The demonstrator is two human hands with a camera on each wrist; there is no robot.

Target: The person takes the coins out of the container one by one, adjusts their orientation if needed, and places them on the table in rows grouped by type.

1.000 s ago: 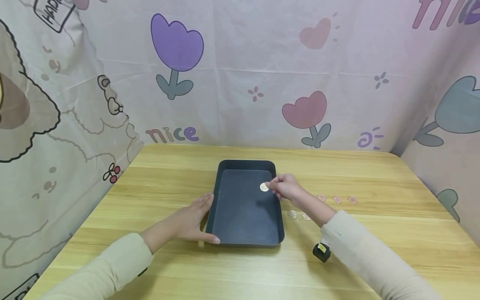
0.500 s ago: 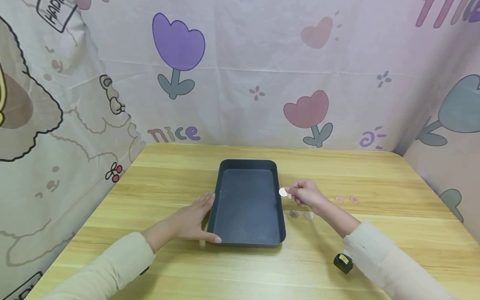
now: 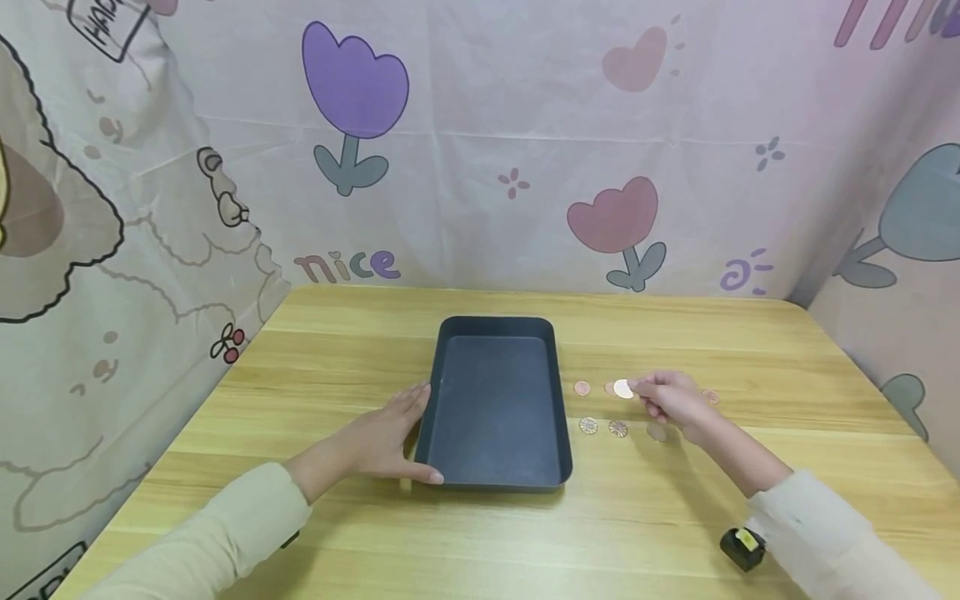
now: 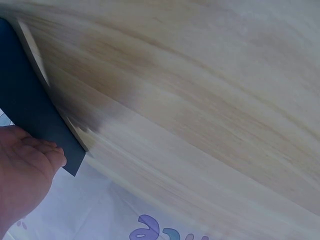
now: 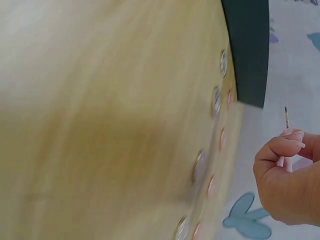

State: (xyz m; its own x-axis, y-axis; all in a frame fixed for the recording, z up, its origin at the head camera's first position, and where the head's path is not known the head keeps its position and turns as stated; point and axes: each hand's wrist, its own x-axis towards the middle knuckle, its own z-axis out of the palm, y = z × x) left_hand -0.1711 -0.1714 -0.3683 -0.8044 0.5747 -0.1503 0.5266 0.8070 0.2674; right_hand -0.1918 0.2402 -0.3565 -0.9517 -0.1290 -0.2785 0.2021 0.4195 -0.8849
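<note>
My right hand (image 3: 675,405) pinches a shiny coin (image 3: 623,388) between thumb and fingers, to the right of the dark baking tray (image 3: 566,433). In the right wrist view that coin (image 5: 286,117) shows edge-on, raised above the table. Below lie two rows of coins: copper ones such as the near-tray copper coin (image 3: 582,388), and silver ones such as the silver coin (image 3: 588,426). The hand hides part of both rows. My left hand (image 3: 382,442) rests against the tray's left wall, fingers along the outside and thumb at the near corner. No coin shows inside the tray.
The wooden table (image 3: 495,542) runs back to a printed cloth (image 3: 480,208) that also hangs at both sides. A small black item with a yellow patch (image 3: 744,547) sits by the right cuff.
My right hand has moved right, from over the tray to above the coins on the table, with the coin still pinched. The left hand and tray have stayed in place.
</note>
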